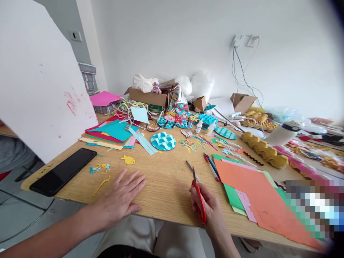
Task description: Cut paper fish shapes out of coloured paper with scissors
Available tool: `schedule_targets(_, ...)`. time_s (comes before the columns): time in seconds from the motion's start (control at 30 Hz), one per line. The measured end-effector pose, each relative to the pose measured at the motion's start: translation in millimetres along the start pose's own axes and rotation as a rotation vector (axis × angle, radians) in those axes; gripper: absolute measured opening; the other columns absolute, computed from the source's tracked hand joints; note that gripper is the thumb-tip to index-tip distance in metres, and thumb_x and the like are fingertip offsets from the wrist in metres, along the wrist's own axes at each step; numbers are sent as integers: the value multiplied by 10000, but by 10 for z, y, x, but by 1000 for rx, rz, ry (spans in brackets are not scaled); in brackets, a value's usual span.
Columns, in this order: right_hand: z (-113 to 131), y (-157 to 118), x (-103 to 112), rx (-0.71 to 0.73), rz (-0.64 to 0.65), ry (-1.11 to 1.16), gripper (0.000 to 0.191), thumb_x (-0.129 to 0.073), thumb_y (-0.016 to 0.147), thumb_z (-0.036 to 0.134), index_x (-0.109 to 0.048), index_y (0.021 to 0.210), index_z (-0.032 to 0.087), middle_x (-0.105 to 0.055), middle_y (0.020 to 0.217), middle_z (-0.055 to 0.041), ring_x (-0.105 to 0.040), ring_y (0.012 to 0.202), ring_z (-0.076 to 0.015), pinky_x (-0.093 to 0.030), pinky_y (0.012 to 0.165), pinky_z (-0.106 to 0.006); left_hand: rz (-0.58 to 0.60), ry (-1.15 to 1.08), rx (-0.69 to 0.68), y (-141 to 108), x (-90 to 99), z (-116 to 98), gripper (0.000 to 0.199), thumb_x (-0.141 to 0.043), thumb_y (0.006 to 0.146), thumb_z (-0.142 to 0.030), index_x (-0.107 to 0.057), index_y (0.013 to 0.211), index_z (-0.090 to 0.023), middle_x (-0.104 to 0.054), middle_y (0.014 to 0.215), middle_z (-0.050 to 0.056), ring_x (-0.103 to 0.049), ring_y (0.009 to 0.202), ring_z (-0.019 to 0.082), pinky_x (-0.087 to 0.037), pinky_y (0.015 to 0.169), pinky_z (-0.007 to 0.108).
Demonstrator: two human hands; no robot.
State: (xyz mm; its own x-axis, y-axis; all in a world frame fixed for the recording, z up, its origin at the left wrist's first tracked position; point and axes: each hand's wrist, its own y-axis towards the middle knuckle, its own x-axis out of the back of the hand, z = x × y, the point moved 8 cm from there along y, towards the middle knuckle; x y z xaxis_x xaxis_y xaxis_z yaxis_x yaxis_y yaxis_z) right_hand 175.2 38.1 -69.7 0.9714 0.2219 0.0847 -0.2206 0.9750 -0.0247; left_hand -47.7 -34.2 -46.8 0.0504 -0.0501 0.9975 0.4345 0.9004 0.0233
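My left hand (125,193) lies flat on the wooden table, fingers stretched out and nothing in them. Just beyond its fingertips is a yellow paper fish (128,159). Yellow and blue paper scraps (100,168) and a curled yellow strip (102,185) lie to its left. My right hand (208,204) is wrapped round red-handled scissors (199,200), whose blades point away from me. A thin pen-like stick lies partly behind the blades. Right of them are several pens (211,167), beside an orange paper sheet (249,193) on green and pink sheets.
A black phone (64,171) lies at the table's left edge. Behind are stacked coloured papers (110,132), a wave-patterned oval (163,141), glue bottles (198,127) and loose confetti (188,144). A yellow egg-carton strip (264,149) and a white bottle (283,133) stand to the right.
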Motion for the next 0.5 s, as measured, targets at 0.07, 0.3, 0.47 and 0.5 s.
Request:
schedule_targets(0.07,18,-6,-6,-12,-3,-9,394,-568,774,565,-466,665,201,-403,531,52,-399,469,-105,-325,436,-213,20,-2,40,-5,-31,82,610,-424,890,-505,-316,1423,-230,-433,1460,80,-321,1361,297,-205,1088,576)
schedule_targets(0.3,75,-14,-7,-12,12,-59,384,-556,766,554,-470,654,198,-402,526,51,-385,474,-103,-328,439,-206,-33,62,183,-428,-58,771,592,-357,892,-552,-415,1381,-225,-501,1403,95,-400,1306,351,-215,1059,583)
schedule_targets(0.47,77,-12,-9,-19,4,-69,385,-551,758,559,-464,643,203,-409,505,50,-396,479,-110,-346,442,-206,-167,102,186,-700,82,988,516,-370,927,-443,-331,1422,-301,-508,1410,36,-343,1345,319,-137,1097,530)
schedule_targets(0.5,72,-12,-5,-21,-4,-68,387,-549,757,564,-464,645,203,-411,503,50,-396,478,-110,-348,443,-206,-176,88,133,-745,111,928,546,-393,922,-436,-265,1442,-327,-497,1420,13,-333,1354,297,-113,1112,504)
